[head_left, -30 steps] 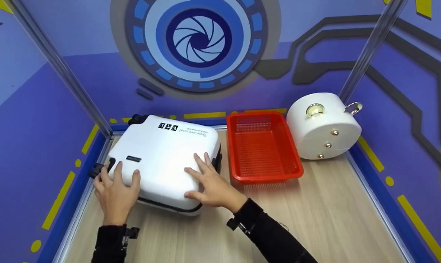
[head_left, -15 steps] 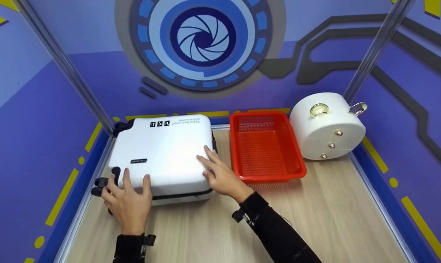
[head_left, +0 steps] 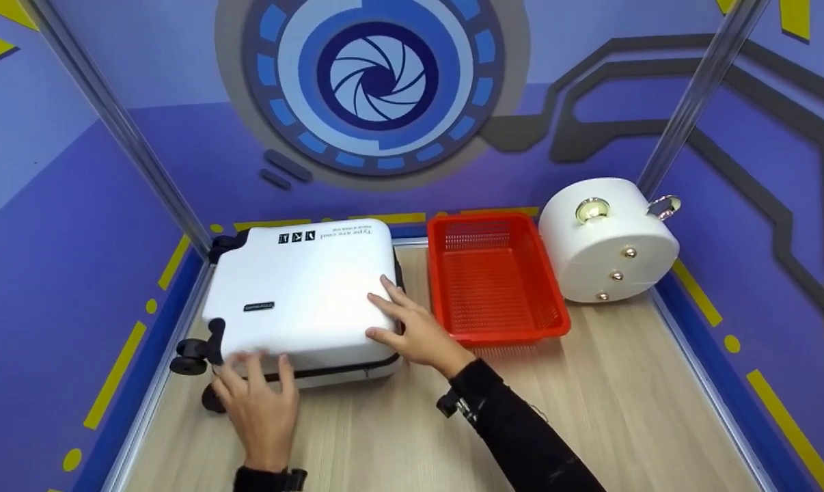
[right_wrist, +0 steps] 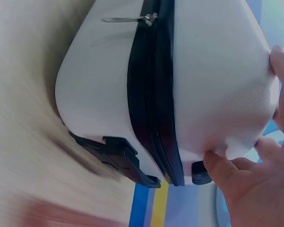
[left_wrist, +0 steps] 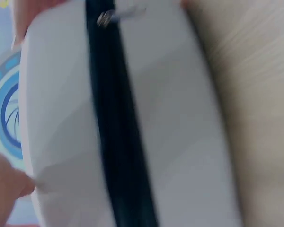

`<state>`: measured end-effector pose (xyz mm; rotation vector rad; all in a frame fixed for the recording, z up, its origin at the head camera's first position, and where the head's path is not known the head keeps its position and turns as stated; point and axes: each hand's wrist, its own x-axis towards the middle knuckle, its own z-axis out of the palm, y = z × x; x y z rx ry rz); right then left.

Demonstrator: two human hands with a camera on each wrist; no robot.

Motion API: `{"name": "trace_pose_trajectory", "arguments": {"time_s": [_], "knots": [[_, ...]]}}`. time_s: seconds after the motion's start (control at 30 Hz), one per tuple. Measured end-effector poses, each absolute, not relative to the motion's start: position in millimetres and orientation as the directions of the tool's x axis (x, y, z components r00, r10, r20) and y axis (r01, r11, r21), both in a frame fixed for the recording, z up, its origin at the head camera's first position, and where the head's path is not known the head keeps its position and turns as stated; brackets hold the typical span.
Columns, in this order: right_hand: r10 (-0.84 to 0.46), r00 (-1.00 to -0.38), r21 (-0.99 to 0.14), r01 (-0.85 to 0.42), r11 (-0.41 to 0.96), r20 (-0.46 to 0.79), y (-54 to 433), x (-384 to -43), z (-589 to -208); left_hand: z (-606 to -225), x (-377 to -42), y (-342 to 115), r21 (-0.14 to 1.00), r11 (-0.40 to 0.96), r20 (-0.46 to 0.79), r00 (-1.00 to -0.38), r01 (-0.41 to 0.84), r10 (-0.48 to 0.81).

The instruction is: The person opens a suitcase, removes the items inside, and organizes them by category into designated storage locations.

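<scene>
A white hard-shell suitcase lies flat on the wooden floor at the left, its black wheels facing the left wall. My left hand is at its near long side, fingers bent lightly toward the edge by the near left wheels. On the near right corner rests my right hand, fingers spread over the top; in the right wrist view its thumb presses the shell. A black zip band with a metal zip pull runs round the side. Below it, on the end, is a black handle.
A red plastic basket stands just right of the suitcase. Beyond it, by the right wall, is a round white case with gold studs and shiny ring handles. Blue and purple panels enclose the floor at the back and sides.
The suitcase has turned so its long sides run nearly parallel to the back wall. My left hand has slid off its top to the near side; my right hand has moved slightly right with the corner.
</scene>
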<state>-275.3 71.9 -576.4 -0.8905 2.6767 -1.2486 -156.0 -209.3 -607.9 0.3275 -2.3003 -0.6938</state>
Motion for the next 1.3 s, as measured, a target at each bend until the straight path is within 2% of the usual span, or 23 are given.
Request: {"name": "trace_pose_trajectory", "arguments": {"time_s": [0.07, 0.13, 0.27, 0.37, 0.47, 0.7, 1.07, 1.3], "knots": [[-0.516, -0.832, -0.714, -0.487, 0.503, 0.203, 70.6, -273.9, -576.3, -618.9, -152.8, -197.7, 0.562, 0.826, 0.587, -0.727, 0.048, -0.357], [-0.511, -0.835, -0.719, -0.482, 0.501, 0.204, 69.9, -272.5, -574.9, -630.2, -150.5, -184.6, 0.553, 0.826, 0.567, -0.776, 0.109, -0.277], [-0.514, -0.834, -0.713, -0.484, 0.508, 0.200, 69.2, -270.9, -573.9, -646.4, -150.9, -160.5, 0.551, 0.824, 0.391, -0.913, 0.132, -0.116], [-0.516, -0.830, -0.705, -0.495, 0.508, 0.211, 69.6, -271.5, -574.4, -652.9, -158.6, -145.6, 0.551, 0.826, 0.286, -0.957, 0.119, -0.053], [-0.517, -0.830, -0.709, -0.492, 0.505, 0.208, 69.3, -271.8, -575.2, -656.6, -167.0, -135.1, 0.538, 0.837, 0.266, -0.963, 0.104, -0.052], [-0.520, -0.832, -0.727, -0.477, 0.493, 0.193, 68.0, -270.7, -578.3, -659.1, -173.5, -123.8, 0.527, 0.844, 0.307, -0.948, 0.097, -0.083], [-0.524, -0.826, -0.725, -0.490, 0.484, 0.209, 66.8, -271.1, -573.4, -662.9, -173.8, -128.1, 0.496, 0.842, 0.472, -0.880, 0.212, -0.057], [-0.516, -0.837, -0.735, -0.463, 0.495, 0.180, 68.4, -269.9, -573.5, -659.4, -168.8, -141.0, 0.489, 0.858, 0.416, -0.906, 0.154, -0.074]]}}
